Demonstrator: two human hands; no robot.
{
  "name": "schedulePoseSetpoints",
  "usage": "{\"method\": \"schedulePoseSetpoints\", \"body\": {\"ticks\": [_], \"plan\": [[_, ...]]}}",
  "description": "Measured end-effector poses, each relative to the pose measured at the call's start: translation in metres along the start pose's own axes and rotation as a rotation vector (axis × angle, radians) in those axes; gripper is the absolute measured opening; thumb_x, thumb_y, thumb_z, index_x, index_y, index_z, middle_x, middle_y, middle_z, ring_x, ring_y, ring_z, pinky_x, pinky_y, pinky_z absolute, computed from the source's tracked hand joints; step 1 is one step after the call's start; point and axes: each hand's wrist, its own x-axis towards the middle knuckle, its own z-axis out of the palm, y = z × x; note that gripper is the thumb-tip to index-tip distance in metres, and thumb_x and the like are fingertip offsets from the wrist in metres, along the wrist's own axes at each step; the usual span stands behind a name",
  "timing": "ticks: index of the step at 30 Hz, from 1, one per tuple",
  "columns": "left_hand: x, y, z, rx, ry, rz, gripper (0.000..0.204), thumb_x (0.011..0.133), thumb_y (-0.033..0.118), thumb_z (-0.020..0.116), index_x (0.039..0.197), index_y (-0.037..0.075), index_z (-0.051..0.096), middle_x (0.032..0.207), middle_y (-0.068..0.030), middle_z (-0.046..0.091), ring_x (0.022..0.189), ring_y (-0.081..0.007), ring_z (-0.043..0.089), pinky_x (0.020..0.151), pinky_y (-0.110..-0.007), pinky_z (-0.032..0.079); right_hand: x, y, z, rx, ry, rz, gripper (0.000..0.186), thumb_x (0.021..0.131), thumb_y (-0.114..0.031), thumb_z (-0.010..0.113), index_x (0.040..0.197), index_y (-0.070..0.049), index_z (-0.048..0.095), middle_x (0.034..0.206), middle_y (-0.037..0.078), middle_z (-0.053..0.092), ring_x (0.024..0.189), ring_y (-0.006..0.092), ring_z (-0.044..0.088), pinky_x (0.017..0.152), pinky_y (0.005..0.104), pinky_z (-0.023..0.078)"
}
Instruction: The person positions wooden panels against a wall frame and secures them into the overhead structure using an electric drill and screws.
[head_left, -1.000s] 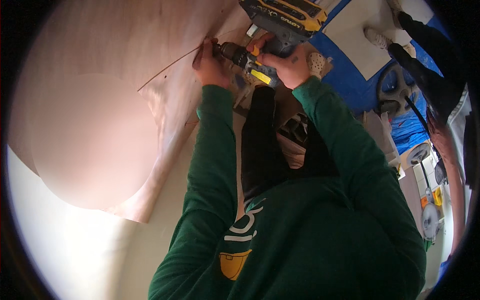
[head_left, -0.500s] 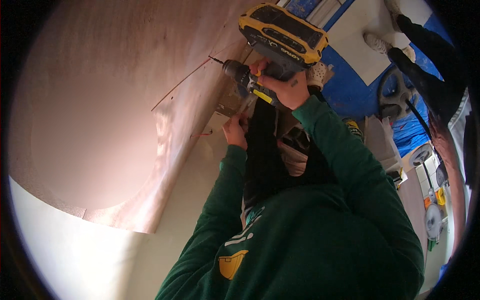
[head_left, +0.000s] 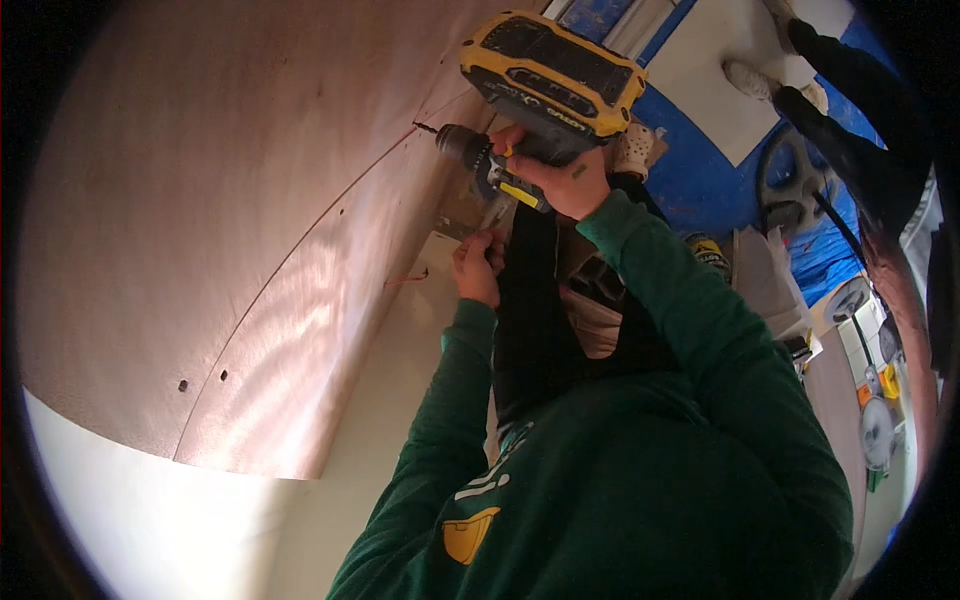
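Observation:
A cordless drill (head_left: 466, 146) with a big yellow-and-black battery is gripped in my right hand (head_left: 562, 178). Its thin bit points left and its tip meets or nearly meets the brown wooden panel (head_left: 200, 220) beside a dark curved line. Below the drill, my left hand (head_left: 478, 267) has its fingers curled together close to the panel's right edge. Whatever is pinched there is hidden or too small to name. Several small dark holes flank the line, and a short reddish wire (head_left: 408, 279) sticks out by the panel's edge.
A white surface (head_left: 370, 410) lies below the panel. To the right are a blue floor covering (head_left: 690, 150), a grey wheel-like part (head_left: 790, 180), a can (head_left: 707, 255) and a light bin (head_left: 765, 270). Another person's dark-clothed legs (head_left: 845, 115) stand at upper right.
The bright round glare on the panel has gone, so the full line and lower holes show. The drill and my right hand have shifted slightly left; my left hand stays nearly in place.

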Motion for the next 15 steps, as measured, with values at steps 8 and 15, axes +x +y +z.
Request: {"method": "schedulePoseSetpoints", "body": {"ticks": [8, 15], "plan": [[0.005, -0.006, -0.006, -0.011, -0.089, -0.012, 0.021, 0.088, 0.018, 0.057, 0.087, 0.001, 0.069, 0.07, 0.0003, 0.057, 0.058, -0.0084, 0.044, 0.053, -0.023, 0.033, 0.005, 0.002, 0.002, -0.03, 0.004, 0.029, 0.024, 0.078, 0.007, 0.072, 0.1, -0.002, 0.065, 0.096, 0.008, 0.071, 0.094, 0.0175, 0.069, 0.085, 0.0351, 0.057], [0.019, -0.002, -0.01, -0.049, -0.062, -0.032, 0.021, 0.085, 0.016, 0.055, 0.087, 0.001, 0.069, 0.071, 0.0001, 0.056, 0.057, -0.0089, 0.044, 0.052, -0.025, 0.034, 0.01, 0.01, 0.004, 0.018, -0.006, 0.005, 0.025, 0.081, 0.006, 0.071, 0.103, -0.002, 0.064, 0.097, 0.008, 0.071, 0.093, 0.0168, 0.069, 0.083, 0.0359, 0.058]]}}
